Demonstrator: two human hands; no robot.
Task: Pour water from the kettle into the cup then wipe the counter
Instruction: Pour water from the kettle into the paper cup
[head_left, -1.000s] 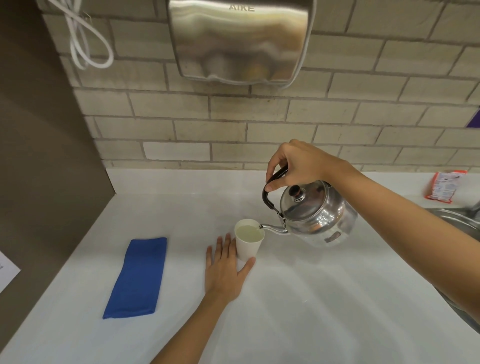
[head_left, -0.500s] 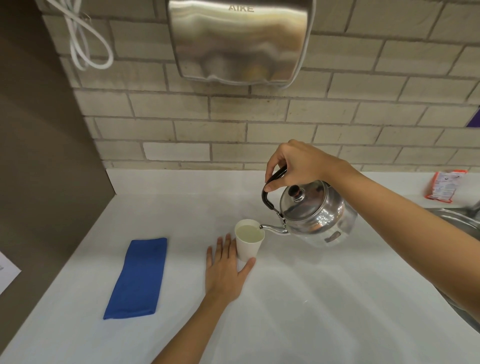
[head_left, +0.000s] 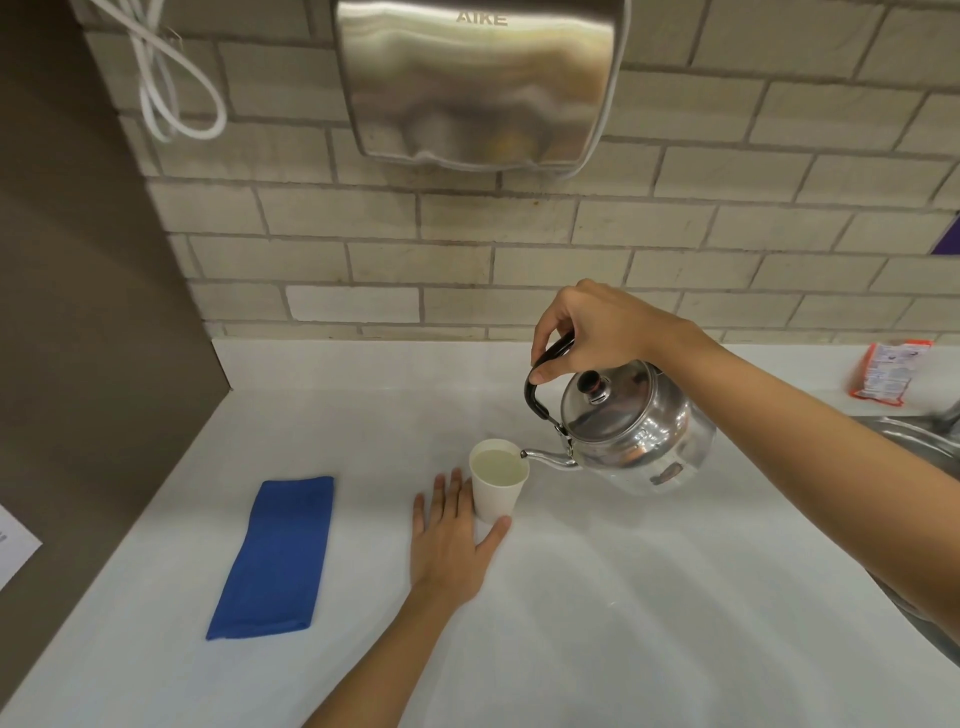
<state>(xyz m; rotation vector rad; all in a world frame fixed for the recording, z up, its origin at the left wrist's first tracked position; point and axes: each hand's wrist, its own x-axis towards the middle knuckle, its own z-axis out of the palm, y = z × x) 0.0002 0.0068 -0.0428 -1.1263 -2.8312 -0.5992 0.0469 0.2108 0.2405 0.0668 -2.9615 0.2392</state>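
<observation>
Head view: right hand (head_left: 602, 325) pinching the kettle (head_left: 631, 431) handle, spout over the cup (head_left: 497, 478) mid-frame. Left hand (head_left: 452, 535) lies flat and spread on the desk (head_left: 649, 597), touching the cup.

A white counter (head_left: 649, 597) runs along the brick wall. A folded blue cloth (head_left: 275, 556) lies flat on its left part. A white cup (head_left: 496, 493) stands near the middle. A flat left hand (head_left: 449, 540) rests on the counter, touching the cup. An orange packet (head_left: 885, 371) lies far right.

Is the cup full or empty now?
Nearly full: the liquid in the cup stands close below its rim, under the kettle spout.
</observation>
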